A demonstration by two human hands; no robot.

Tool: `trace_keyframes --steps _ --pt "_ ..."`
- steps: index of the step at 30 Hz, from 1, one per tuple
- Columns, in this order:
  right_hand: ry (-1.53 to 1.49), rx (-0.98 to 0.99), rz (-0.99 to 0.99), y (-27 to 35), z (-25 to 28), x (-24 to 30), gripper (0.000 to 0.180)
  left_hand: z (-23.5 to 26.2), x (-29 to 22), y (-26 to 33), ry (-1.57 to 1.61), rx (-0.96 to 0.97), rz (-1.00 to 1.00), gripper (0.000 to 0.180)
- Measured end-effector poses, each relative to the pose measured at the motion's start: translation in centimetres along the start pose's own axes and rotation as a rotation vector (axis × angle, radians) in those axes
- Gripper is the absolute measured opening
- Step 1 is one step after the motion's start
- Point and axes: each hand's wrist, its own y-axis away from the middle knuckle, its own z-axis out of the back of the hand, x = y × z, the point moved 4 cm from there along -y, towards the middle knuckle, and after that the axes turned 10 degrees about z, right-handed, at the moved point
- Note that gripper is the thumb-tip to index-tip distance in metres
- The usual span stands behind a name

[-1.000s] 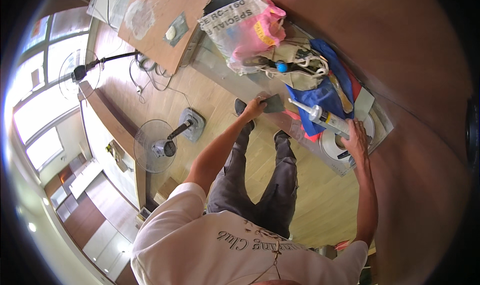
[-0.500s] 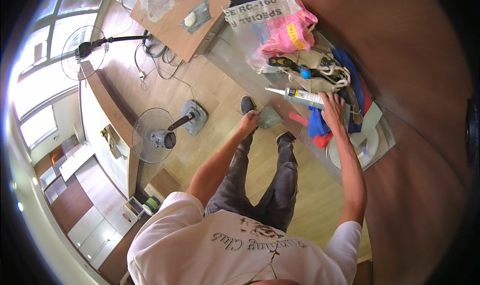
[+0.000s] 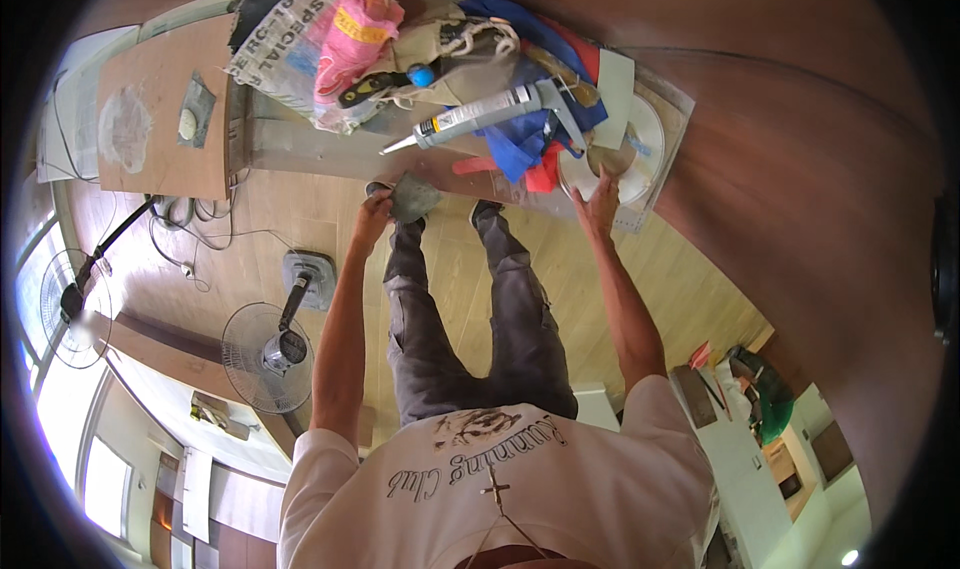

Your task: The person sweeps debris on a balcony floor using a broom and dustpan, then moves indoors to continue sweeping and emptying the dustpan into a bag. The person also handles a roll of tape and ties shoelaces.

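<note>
We see the left hand (image 3: 376, 209) pinching a grey sheet (image 3: 415, 198), while the right hand (image 3: 599, 207) spreads its fingers at the white disc (image 3: 650, 132); contact we cannot tell. The caulking gun (image 3: 480, 116) lies partly over blue cloth (image 3: 512, 154); if this hand knocks it, it may slide.

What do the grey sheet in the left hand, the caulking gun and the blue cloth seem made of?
Grey sheet: possibly abrasive paper; thin, dull, matte. Caulking gun: probably metal or plastic; smooth, slight sheen. Blue cloth: likely matte fabric; softly folded.
</note>
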Motion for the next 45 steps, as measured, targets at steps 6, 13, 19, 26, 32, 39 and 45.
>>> trace_keyframes --steps 6,13,19,26,32,39,45 --pt "0.212 0.143 0.053 -1.6 -4.2 0.0 0.099 -6.6 -0.9 -1.4 -0.030 -0.003 0.034 0.027" --pt "0.234 0.246 0.145 -2.1 -3.1 -2.3 0.090 -9.4 -2.1 -2.1 -0.053 -0.007 -0.025 0.025" --pt "0.021 0.351 0.292 -1.3 4.2 -4.0 0.085 -9.9 -1.1 -4.2 0.011 -0.082 -0.022 0.024" --pt "-0.096 0.687 0.390 -1.8 15.7 -6.0 0.081 -14.6 -2.6 3.6 -0.294 -0.677 -0.663 0.020" --pt "-0.611 1.012 0.154 0.1 22.4 -4.8 0.084 -28.4 -3.4 10.6 -0.197 0.158 -0.405 0.030" --pt "-1.195 0.875 -0.094 5.0 22.1 -5.4 0.071 -41.9 -9.0 17.5 0.494 0.910 0.124 0.076" --pt "-1.049 0.591 -0.093 6.7 16.8 -3.7 0.059 -44.6 -12.2 16.2 0.624 0.464 0.072 0.060"
